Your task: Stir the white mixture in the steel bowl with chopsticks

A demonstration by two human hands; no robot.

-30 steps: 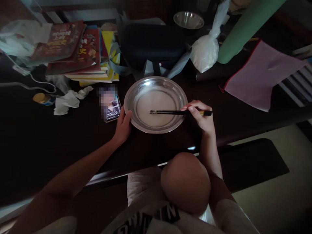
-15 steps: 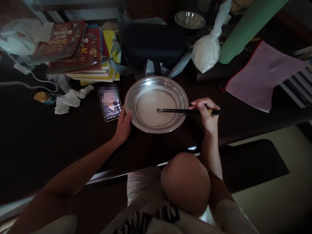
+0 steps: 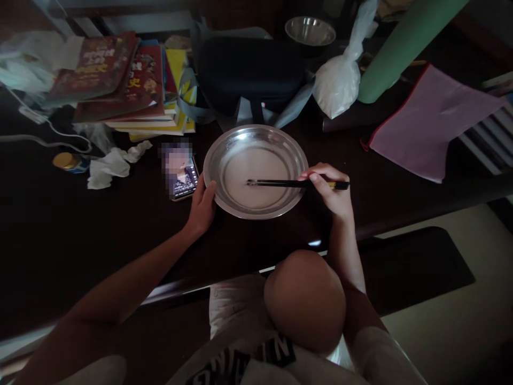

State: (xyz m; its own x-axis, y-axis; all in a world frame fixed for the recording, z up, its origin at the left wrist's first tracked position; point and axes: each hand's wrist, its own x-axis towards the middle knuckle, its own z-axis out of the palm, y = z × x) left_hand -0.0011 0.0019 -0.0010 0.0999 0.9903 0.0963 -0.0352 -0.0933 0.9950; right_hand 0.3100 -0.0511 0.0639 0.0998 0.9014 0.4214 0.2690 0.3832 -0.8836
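The left hand (image 3: pixel 203 206) grips the rim of the large metal bowl (image 3: pixel 218 163) at 8 o'clock, with thumb on top and fingers along the outer side. The right hand (image 3: pixel 331 190), at 3 o'clock, pinches dark chopsticks (image 3: pixel 280 183) between thumb and fingers; they lie over the rim, and their tips reach into the whitish mixture (image 3: pixel 256 166) covering the bowl's bottom. This bowl is in the middle, on the dark table (image 3: pixel 100 230). Near it, at 9 o'clock, lies a lit phone (image 3: pixel 187 183); farther that way is a small jar (image 3: pixel 69 161), its yellow lid hiding the contents. Between 1 and 2 o'clock stands a knotted plastic bag (image 3: pixel 339 85), filled with something white. A closed black case (image 3: pixel 250 69) is at 12 o'clock. Farthest, at 1 o'clock, a smaller metal bowl (image 3: pixel 310 31) shows its shiny inside.
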